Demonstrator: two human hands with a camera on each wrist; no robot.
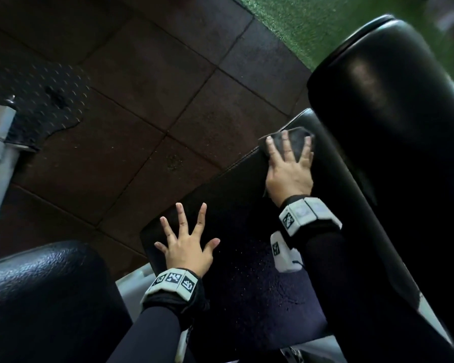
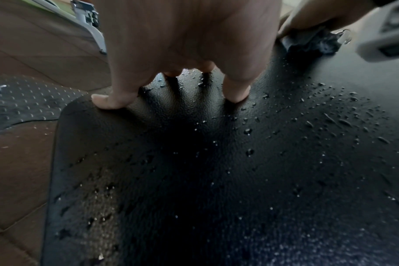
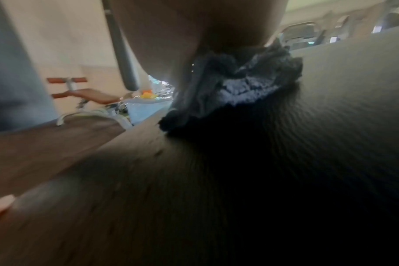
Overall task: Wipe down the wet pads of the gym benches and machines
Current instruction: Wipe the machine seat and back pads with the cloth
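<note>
Step in hand: the wiping of one wet pad is under way, judging by the cloth at its far end and the drops nearer the person.
Pad: a flat black textured vinyl seat pad (image 1: 236,210), the surface under both hands; water beads cover its near and middle part in the left wrist view.
Cloth: a dark grey fluffy microfibre cloth (image 1: 291,142), bunched at the far end of the pad, beside the large black padded roller (image 1: 385,106).
Right hand: the right hand (image 1: 290,169) lies on the cloth with fingers straight and spread, pressing it flat against the pad, not clutching it.
Left hand: the left hand (image 1: 188,247) is splayed on the pad's near left corner, fingertips (image 2: 105,100) touching the vinyl, holding nothing; it looks to be a brace.
Next move: probably a stroke drawing the cloth back over the beaded area; that calls for steady downward pressure, and the left hand would have to lift clear of the wet patch beneath it.
Writing: no brand or readable text; the grey wristbands (image 1: 172,282) bear only black-and-white square code markers.
Floor: dark brown rubber tiles (image 1: 142,87), green turf beyond.
</note>
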